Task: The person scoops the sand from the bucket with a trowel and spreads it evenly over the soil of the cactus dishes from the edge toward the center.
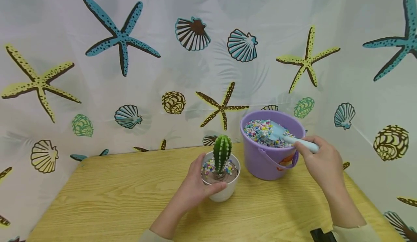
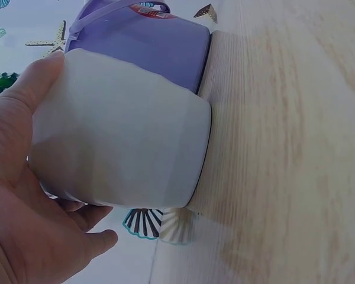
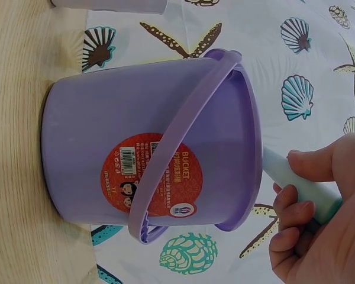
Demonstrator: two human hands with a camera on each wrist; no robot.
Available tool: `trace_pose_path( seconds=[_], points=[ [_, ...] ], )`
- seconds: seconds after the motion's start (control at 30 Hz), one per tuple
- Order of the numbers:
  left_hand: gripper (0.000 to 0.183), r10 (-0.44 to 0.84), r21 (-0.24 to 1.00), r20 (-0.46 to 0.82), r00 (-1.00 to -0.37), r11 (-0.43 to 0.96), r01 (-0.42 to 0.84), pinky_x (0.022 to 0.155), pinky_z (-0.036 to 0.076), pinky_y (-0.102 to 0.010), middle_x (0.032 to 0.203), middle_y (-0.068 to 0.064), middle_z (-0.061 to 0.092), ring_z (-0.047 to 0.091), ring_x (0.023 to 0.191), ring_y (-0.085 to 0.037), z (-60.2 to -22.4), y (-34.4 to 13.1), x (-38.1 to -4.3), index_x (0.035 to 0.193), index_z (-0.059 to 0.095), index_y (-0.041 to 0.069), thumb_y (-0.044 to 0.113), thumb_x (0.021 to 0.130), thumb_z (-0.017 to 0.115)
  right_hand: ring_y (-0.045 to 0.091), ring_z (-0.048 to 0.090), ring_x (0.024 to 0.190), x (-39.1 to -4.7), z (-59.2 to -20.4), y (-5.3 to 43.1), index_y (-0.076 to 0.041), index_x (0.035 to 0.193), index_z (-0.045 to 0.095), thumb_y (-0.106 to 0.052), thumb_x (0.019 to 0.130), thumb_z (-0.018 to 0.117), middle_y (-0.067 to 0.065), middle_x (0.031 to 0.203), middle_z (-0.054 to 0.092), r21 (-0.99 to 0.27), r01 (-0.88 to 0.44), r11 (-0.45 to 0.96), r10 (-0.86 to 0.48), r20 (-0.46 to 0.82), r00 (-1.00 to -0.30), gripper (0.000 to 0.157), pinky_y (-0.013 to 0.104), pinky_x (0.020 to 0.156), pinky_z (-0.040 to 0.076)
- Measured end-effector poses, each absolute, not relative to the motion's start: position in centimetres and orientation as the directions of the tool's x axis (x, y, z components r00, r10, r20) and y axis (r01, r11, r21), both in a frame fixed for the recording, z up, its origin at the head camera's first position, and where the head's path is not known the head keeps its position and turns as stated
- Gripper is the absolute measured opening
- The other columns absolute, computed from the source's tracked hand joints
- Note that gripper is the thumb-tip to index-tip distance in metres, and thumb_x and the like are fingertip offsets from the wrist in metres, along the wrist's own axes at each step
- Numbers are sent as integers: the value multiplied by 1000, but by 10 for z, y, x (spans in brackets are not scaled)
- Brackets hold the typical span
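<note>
A white pot [image 1: 224,193] stands on the table with a green cactus [image 1: 222,153] upright in it. Colored pebbles [image 1: 208,166] lie on part of the brown soil around the cactus. My left hand [image 1: 198,187] holds the pot from its left side, thumb at the near rim and fingers round the far side. Beyond it to the right is a purple bucket [image 1: 260,162] filled with small multicolored pebbles [image 1: 255,129]. My right hand [image 1: 322,162] grips the handle of a light blue scoop [image 1: 277,130]. The scoop's blade rests among the pebbles inside the bucket and carries some.
The wooden table [image 1: 123,191] reaches back to a white cloth [image 1: 156,75] printed with starfish and shells, which also hangs at the right. The bucket's handle [image 3: 183,130] hangs down over a red label [image 3: 115,171]. A black strap [image 1: 322,235] sits at my right wrist.
</note>
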State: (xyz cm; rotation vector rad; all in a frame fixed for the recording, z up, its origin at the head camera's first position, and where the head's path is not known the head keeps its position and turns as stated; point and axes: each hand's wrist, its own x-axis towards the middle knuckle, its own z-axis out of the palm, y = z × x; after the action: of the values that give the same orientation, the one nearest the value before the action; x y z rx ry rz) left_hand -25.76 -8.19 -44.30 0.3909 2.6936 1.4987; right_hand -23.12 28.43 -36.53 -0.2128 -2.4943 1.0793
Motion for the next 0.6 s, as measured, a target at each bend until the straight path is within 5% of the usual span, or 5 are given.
trace_pose_path(
  seconds=[0.6],
  points=[
    [127, 226, 844, 95, -970, 499, 199, 121, 37, -70, 175, -25, 27, 38, 155, -51, -445, -84, -258, 176, 19, 10, 54, 85, 95, 25, 49, 67, -218, -359, 280, -10, 133, 74, -49, 109, 70, 11, 94, 66, -728, -37, 685, 282, 311, -908, 46, 34, 52, 41]
  ],
)
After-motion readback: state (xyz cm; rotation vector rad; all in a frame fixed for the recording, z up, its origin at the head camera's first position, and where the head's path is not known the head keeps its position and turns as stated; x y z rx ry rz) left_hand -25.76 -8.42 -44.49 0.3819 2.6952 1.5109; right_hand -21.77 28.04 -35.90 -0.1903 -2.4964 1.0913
